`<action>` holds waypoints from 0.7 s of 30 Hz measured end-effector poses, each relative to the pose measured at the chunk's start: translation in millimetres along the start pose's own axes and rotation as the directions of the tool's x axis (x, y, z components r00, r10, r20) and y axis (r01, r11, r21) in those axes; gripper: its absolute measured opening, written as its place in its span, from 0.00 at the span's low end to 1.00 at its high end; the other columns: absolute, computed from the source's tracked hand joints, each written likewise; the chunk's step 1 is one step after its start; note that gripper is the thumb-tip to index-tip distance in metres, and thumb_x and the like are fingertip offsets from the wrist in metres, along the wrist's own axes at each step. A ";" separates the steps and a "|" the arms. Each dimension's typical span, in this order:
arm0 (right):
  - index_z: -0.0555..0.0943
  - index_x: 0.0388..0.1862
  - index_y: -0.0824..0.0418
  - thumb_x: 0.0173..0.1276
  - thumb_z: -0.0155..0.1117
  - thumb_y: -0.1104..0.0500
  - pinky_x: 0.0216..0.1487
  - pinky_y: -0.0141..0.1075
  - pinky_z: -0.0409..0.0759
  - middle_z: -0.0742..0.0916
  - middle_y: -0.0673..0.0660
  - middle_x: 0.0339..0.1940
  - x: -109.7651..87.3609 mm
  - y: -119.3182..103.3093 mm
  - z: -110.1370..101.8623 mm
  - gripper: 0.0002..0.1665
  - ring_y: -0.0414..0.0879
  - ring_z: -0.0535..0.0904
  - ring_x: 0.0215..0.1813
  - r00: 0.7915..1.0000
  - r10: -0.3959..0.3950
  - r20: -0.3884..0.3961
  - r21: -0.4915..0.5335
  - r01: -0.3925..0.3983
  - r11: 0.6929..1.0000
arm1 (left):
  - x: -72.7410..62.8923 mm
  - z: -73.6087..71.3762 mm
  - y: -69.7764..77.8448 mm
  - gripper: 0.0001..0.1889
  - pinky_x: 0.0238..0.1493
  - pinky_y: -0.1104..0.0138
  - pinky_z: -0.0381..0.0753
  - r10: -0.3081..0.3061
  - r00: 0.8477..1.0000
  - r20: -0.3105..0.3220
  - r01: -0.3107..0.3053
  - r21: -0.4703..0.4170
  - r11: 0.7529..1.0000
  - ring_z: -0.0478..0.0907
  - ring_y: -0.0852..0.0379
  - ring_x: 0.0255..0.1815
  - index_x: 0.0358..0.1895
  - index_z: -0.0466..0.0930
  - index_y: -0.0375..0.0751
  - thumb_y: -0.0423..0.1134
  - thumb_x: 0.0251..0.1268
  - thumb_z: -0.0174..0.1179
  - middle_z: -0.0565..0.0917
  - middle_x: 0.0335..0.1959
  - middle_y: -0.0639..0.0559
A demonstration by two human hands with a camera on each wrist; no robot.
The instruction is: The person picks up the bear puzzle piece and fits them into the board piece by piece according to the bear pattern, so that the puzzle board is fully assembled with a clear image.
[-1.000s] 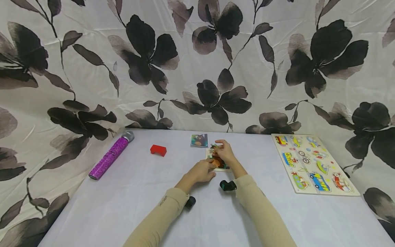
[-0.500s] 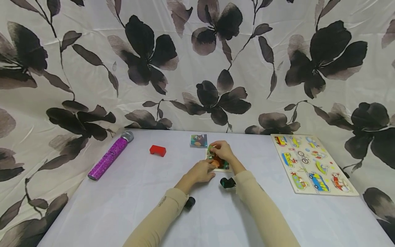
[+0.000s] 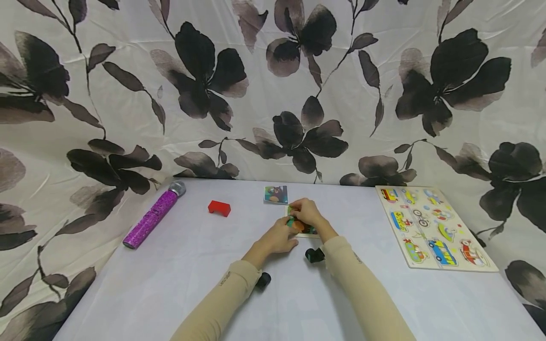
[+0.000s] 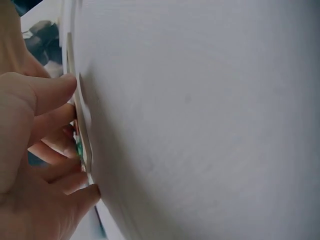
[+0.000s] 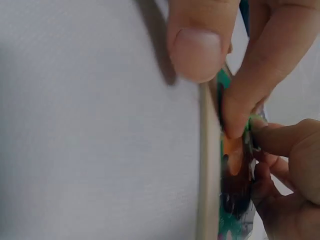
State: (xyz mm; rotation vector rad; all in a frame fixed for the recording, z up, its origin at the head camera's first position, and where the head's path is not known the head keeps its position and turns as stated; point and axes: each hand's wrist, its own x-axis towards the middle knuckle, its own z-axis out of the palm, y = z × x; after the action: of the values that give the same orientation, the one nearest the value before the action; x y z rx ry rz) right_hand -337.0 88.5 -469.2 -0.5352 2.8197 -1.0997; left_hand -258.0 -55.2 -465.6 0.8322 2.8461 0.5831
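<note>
A small puzzle board (image 3: 304, 235) lies mid-table with a brown, orange and green animal picture; both hands cover much of it. My left hand (image 3: 279, 236) holds its near left corner, index finger on the orange part and thumb at the front edge. That edge (image 5: 209, 165) runs along the thumb in the right wrist view. My right hand (image 3: 308, 213) works over the far left part, fingers bent and tips down. There it pinches a small green puzzle piece (image 5: 256, 121), mostly hidden by the fingertips. The left hand (image 4: 30, 130) also fills the left side of its wrist view.
Just behind the board lies a small picture card (image 3: 276, 194). A red block (image 3: 219, 208) and a purple glitter microphone (image 3: 153, 215) are to the left. At right lies a large vehicle puzzle board (image 3: 435, 227). A floral cloth (image 3: 256, 94) hangs behind the table.
My right hand has brought the green piece from above the board's far edge down and nearer, onto its left part. The left hand stays in place.
</note>
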 end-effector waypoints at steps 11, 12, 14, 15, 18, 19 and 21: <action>0.83 0.49 0.63 0.63 0.67 0.56 0.53 0.43 0.76 0.81 0.62 0.45 9.0 29.2 10.5 0.18 0.53 0.77 0.47 0.987 -0.161 -0.028 -0.129 0.156 0.979 | -1.6 -0.4 -0.7 0.20 0.67 0.50 0.64 0.002 1.000 0.005 -0.002 -0.010 1.000 0.57 0.38 0.70 0.55 0.79 0.39 0.43 0.60 0.62 0.64 0.67 0.32; 0.84 0.49 0.61 0.63 0.66 0.53 0.52 0.43 0.75 0.81 0.61 0.45 10.7 33.2 12.2 0.18 0.53 0.77 0.47 0.983 -0.183 -0.023 -0.170 0.176 0.970 | -1.4 -0.6 -1.1 0.21 0.67 0.50 0.64 0.004 1.000 0.010 -0.004 -0.009 1.000 0.57 0.39 0.70 0.55 0.79 0.39 0.43 0.60 0.62 0.65 0.67 0.33; 0.84 0.50 0.57 0.64 0.65 0.50 0.52 0.44 0.73 0.81 0.60 0.47 13.5 40.4 16.3 0.19 0.52 0.75 0.49 0.979 -0.201 -0.008 -0.243 0.193 0.950 | -0.9 -0.8 -1.9 0.21 0.67 0.51 0.64 0.006 1.000 0.022 -0.006 -0.001 1.000 0.57 0.41 0.71 0.56 0.79 0.39 0.44 0.60 0.62 0.68 0.66 0.36; 0.84 0.50 0.57 0.63 0.65 0.49 0.50 0.46 0.72 0.81 0.60 0.47 14.8 41.0 17.2 0.19 0.52 0.74 0.49 0.981 -0.191 0.001 -0.245 0.186 0.952 | -0.6 -0.9 -2.3 0.21 0.66 0.51 0.65 0.006 1.000 0.025 -0.006 0.003 1.000 0.58 0.42 0.70 0.56 0.79 0.39 0.44 0.60 0.63 0.68 0.65 0.37; 0.84 0.50 0.58 0.63 0.65 0.54 0.50 0.51 0.71 0.79 0.64 0.50 4.7 23.0 11.4 0.17 0.58 0.71 0.53 0.992 -0.121 0.026 -0.270 0.123 0.955 | 0.3 -1.2 -3.2 0.22 0.65 0.51 0.67 -0.004 0.999 0.035 0.004 0.010 1.000 0.58 0.43 0.71 0.57 0.79 0.40 0.45 0.61 0.63 0.69 0.66 0.38; 0.83 0.51 0.59 0.65 0.64 0.55 0.50 0.51 0.72 0.79 0.64 0.51 0.5 19.0 10.0 0.17 0.58 0.71 0.53 0.993 -0.115 0.027 -0.289 0.118 0.950 | 0.4 -1.0 -3.5 0.22 0.64 0.50 0.68 -0.007 0.999 0.036 0.007 0.012 1.000 0.58 0.43 0.70 0.57 0.79 0.40 0.46 0.60 0.63 0.68 0.66 0.38; 0.83 0.51 0.60 0.65 0.63 0.57 0.48 0.50 0.72 0.78 0.65 0.51 -8.4 8.8 6.1 0.16 0.59 0.70 0.52 0.994 -0.110 0.014 -0.294 0.109 0.950 | 0.5 -0.2 -3.7 0.22 0.63 0.50 0.69 -0.005 0.999 0.037 0.005 0.000 1.000 0.59 0.43 0.70 0.57 0.78 0.40 0.45 0.61 0.63 0.66 0.67 0.37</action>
State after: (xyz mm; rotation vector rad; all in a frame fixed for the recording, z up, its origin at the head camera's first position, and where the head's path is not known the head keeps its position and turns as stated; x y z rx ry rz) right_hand -330.6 93.5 -480.1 -0.7195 3.0067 -0.6934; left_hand -260.3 -57.9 -466.9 0.8265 2.8140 0.5613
